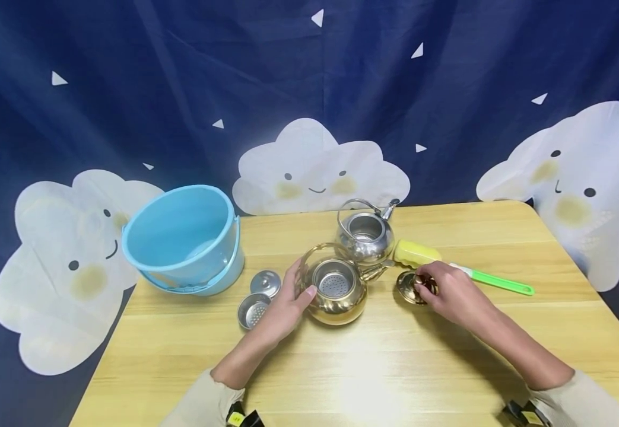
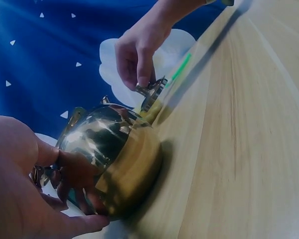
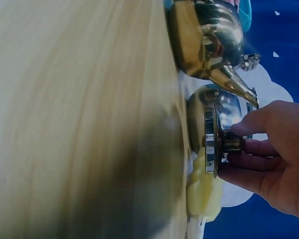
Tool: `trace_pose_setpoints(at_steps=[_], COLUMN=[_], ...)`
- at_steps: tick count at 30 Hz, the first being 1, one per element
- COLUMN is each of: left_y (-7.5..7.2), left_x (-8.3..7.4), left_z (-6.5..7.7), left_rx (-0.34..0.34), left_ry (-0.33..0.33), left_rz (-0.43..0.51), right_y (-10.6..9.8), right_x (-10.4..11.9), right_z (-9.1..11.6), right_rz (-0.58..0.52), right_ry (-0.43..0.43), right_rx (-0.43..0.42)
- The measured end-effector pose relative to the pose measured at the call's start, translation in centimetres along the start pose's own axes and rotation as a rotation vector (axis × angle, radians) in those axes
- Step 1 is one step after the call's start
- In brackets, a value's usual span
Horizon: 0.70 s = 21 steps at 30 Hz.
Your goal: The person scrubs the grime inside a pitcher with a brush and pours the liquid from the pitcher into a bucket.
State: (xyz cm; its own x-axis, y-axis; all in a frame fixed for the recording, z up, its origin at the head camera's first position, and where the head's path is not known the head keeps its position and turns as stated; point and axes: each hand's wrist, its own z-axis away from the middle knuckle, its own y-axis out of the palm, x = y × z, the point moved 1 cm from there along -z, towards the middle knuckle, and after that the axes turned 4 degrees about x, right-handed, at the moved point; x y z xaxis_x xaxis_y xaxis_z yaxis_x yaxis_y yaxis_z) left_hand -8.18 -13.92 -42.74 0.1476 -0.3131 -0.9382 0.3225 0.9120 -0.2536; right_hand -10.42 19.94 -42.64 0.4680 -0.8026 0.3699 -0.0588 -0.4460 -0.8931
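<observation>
While the gold kettle (image 1: 336, 309) is gripped at its left side by the left hand (image 1: 285, 303), its gold lid (image 1: 405, 289) is pinched by the knob (image 3: 235, 143) in the right hand (image 1: 456, 293), rightward of the strainer-fitted mouth (image 1: 334, 286), just beyond the spout (image 1: 374, 272).

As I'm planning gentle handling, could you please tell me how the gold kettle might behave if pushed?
The gold kettle would probably feel stiff, since its wall looks like polished metal. Its shiny, rounded side could be slippery under the left hand. With its squat, wide body, it seems likelier to slide than tip.
</observation>
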Motion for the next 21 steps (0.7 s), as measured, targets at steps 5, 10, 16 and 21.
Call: trace_pose_setpoints(at_steps=[5,10,16,21], left_y=[0.0,0.0,0.0,0.0], left_x=[0.1,0.2,0.2,0.4], left_z=[0.0,-0.1,-0.1,-0.1], left_rx=[-0.003,-0.005,-0.005,-0.005], left_ry=[0.002,0.003,0.005,0.008], left_rz=[0.001,-0.004,-0.003,-0.001], right_y=[0.6,0.9,1.3,1.5], right_x=[0.0,0.1,0.0,-0.1], right_z=[-0.1,-0.1,-0.1,0.0], right_rz=[0.005,0.003,0.004,0.008], right_ry=[0.003,0.026,0.020,0.027], right_rx=[0.033,0.077,0.072,0.065])
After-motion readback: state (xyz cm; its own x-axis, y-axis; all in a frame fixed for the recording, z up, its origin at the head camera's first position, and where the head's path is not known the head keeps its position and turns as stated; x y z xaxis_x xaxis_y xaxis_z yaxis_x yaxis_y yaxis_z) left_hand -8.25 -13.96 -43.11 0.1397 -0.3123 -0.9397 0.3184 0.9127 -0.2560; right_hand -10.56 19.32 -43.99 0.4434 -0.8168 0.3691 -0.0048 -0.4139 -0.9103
